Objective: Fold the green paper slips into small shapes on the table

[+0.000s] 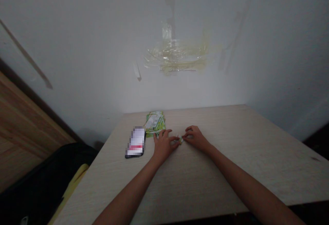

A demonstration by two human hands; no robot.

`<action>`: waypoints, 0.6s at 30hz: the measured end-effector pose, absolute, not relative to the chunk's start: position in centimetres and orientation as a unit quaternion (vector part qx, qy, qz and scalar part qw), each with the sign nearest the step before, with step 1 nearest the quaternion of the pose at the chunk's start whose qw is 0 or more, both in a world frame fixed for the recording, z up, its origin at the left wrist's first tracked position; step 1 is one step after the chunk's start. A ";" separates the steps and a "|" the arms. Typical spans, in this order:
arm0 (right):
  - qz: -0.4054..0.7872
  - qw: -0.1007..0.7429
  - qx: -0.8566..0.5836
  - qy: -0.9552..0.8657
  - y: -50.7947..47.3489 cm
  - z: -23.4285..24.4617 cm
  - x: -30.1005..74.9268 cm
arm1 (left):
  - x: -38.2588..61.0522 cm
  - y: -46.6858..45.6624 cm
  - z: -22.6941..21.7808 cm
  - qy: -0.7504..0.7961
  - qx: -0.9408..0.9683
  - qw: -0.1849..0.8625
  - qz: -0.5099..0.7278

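Observation:
Between the fingertips of both hands is a small whitish piece with yellow and green on it (181, 140), too small to name. My left hand (164, 146) pinches its left side with thumb and forefinger, the other fingers spread over the table. From the right, my right hand (197, 138) has its fingertips closed on the same piece. A pile of flat green-and-white packets (155, 122) lies just beyond my left hand. Left of that hand is a phone (136, 142), its lit screen blurred out.
The pale wood-grain table (231, 132) meets a white wall (102, 46) with old clear tape (177, 57) stuck on it. Off the table's left side are a dark bag (56, 173) with a yellow strip and a wooden panel (28, 122).

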State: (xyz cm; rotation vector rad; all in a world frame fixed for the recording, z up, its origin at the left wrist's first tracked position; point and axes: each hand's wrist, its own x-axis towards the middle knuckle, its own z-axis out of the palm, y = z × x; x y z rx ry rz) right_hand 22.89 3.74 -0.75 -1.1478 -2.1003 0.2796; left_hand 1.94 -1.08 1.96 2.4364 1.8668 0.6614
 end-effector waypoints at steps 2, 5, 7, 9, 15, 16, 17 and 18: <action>0.108 0.357 -0.446 -0.814 3.8 -0.8 22.9 | 1.9 -1.0 2.1 0.601 0.773 0.001 0.204; 0.110 0.356 -0.447 -0.813 3.8 -0.8 22.9 | 1.8 -0.9 2.1 0.604 0.772 0.001 0.195; 0.111 0.355 -0.445 -0.814 3.8 -0.7 22.9 | 1.8 -0.8 2.1 0.605 0.773 0.001 0.193; 0.110 0.356 -0.444 -0.815 3.7 -0.6 22.9 | 1.7 -0.7 2.1 0.606 0.772 0.001 0.191; 0.110 0.359 -0.447 -0.812 3.8 -0.6 22.8 | 1.8 -0.5 2.2 0.609 0.772 0.005 0.182; 0.111 0.358 -0.448 -0.812 3.9 -0.6 22.8 | 1.7 -0.5 2.2 0.608 0.773 0.006 0.180; 0.111 0.357 -0.449 -0.812 3.9 -0.7 22.8 | 1.7 -0.4 2.3 0.607 0.774 0.007 0.179; 0.112 0.355 -0.449 -0.813 4.0 -0.8 22.8 | 1.7 -0.4 2.3 0.606 0.776 0.009 0.177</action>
